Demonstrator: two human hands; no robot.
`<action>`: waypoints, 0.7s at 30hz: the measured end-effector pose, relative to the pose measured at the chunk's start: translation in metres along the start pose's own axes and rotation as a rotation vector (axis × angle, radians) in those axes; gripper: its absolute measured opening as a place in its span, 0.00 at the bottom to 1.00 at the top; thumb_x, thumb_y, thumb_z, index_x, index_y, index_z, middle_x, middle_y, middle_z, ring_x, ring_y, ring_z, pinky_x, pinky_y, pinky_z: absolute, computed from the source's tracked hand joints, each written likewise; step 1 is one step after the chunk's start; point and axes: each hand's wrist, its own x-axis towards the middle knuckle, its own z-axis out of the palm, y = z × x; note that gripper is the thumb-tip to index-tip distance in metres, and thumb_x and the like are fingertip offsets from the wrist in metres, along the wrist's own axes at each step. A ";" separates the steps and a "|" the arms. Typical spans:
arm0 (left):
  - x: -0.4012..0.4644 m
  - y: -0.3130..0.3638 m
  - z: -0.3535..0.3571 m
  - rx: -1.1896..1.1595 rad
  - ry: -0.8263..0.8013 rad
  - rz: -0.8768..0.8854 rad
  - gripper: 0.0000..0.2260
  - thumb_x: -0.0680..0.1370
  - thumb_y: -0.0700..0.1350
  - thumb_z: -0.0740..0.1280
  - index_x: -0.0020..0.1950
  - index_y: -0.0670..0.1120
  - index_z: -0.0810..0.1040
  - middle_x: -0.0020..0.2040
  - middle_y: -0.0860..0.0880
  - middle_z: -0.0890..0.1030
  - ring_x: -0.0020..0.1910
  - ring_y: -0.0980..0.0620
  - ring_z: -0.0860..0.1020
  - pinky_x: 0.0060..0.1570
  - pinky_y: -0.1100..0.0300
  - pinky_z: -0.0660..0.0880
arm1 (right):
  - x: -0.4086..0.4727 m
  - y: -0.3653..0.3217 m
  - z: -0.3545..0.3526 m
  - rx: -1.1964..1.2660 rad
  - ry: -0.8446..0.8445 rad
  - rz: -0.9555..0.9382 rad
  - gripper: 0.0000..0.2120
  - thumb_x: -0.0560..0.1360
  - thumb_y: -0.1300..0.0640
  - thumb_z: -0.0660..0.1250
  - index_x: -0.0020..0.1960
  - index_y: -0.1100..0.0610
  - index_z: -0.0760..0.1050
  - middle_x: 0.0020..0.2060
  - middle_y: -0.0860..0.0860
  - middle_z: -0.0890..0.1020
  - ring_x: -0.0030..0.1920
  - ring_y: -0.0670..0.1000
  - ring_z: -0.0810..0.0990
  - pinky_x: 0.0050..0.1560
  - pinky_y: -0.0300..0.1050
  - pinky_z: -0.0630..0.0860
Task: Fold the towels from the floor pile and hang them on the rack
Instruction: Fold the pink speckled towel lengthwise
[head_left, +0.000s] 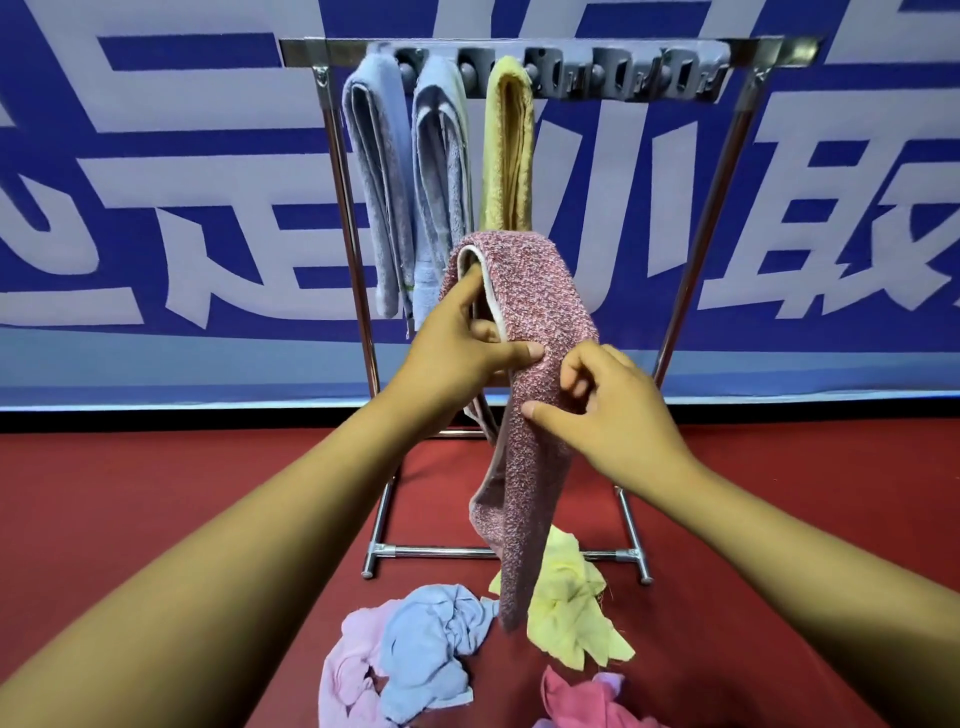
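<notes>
A speckled pink towel, folded into a long strip, hangs doubled over in front of me. My left hand grips it near the top fold, thumb across the front and fingers inside the loop. My right hand pinches the strip lower on its right side. Behind it stands the metal rack with a grey clip bar. Three folded towels hang there: two light blue towels and a yellow towel. The floor pile lies below.
The pile holds crumpled pink, light blue, yellow and magenta towels on the red floor, just in front of the rack's base bar. A blue and white banner covers the wall behind. Several clips on the bar's right half carry nothing.
</notes>
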 end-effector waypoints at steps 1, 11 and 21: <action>0.000 -0.001 -0.001 0.018 0.005 0.009 0.29 0.71 0.28 0.71 0.68 0.47 0.69 0.37 0.41 0.78 0.39 0.47 0.78 0.37 0.57 0.80 | 0.002 0.001 0.001 0.018 -0.001 -0.006 0.16 0.65 0.48 0.75 0.38 0.51 0.67 0.35 0.45 0.73 0.36 0.45 0.72 0.39 0.47 0.71; 0.000 -0.003 -0.004 -0.062 0.009 0.023 0.28 0.67 0.27 0.73 0.64 0.42 0.73 0.50 0.39 0.83 0.49 0.43 0.82 0.51 0.49 0.80 | 0.020 0.007 -0.014 0.618 -0.324 0.522 0.23 0.68 0.47 0.72 0.60 0.52 0.75 0.53 0.44 0.82 0.53 0.42 0.79 0.48 0.40 0.70; -0.010 -0.010 -0.018 -0.097 -0.198 -0.179 0.28 0.77 0.28 0.60 0.66 0.59 0.68 0.42 0.42 0.73 0.36 0.50 0.72 0.39 0.59 0.73 | 0.027 0.011 -0.019 0.929 -0.380 0.408 0.18 0.65 0.58 0.71 0.54 0.57 0.78 0.48 0.53 0.85 0.47 0.50 0.83 0.50 0.41 0.79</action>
